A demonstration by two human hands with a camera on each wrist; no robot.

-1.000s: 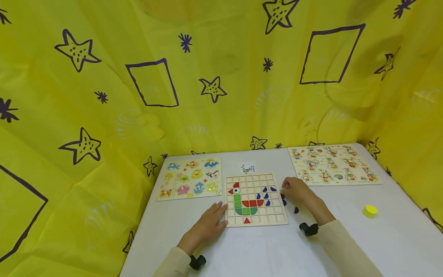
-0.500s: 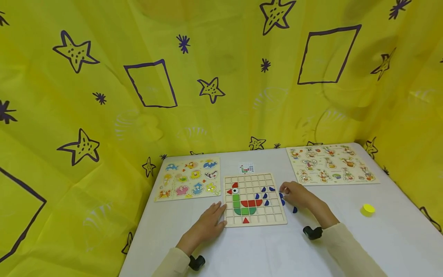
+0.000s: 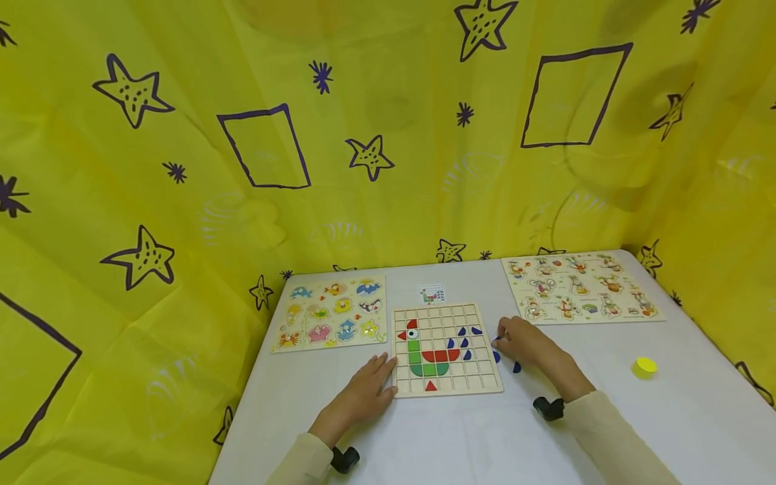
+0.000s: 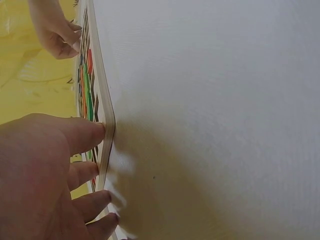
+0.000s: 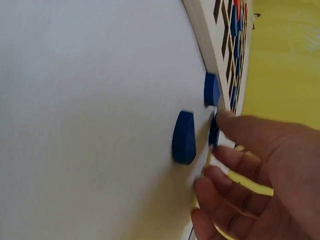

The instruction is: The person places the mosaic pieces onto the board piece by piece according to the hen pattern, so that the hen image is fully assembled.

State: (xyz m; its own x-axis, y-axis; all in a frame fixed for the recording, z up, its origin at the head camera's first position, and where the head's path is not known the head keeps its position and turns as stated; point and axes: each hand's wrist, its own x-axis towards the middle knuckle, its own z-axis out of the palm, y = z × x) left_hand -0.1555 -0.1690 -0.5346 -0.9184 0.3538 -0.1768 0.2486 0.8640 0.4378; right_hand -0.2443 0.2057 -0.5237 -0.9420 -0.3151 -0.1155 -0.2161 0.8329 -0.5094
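Change: Right hand (image 3: 524,343) has drawn back a little toward the person since a second ago, off the grid board's right edge and onto the loose blue pieces; the left hand has stayed put.
Left hand: the left hand (image 3: 368,391) lies flat, fingers straight and spread, fingertips (image 4: 95,134) pressed against the near left corner of the grid board (image 3: 447,349); it holds nothing.
Right hand: fingers relaxed and a little bent, the index fingertip (image 5: 227,119) touching one small blue piece (image 5: 213,131) beside the board's right edge; whether that piece is pinched I cannot tell.
Blue pieces: two more lie on the worktop (image 3: 485,438) just beside the right hand, one (image 5: 184,137) on its outer side and one (image 5: 211,89) beyond it against the board rim. They look teardrop-shaped, long axis roughly along the board's edge.
Key relation: the loose pieces lie right of the board, so the right hand is much the nearer; the open cells lie to its left, across the rim.
Board: between the two hands, with a bird figure in red, green and blue already laid.
Farther off: a small pattern card (image 3: 432,294) beyond the board; a sea-animal peg puzzle (image 3: 332,312) beyond the left hand, a second picture puzzle (image 3: 580,288) beyond the right; a yellow cap (image 3: 644,367) well out to the right.
Writing: none legible.
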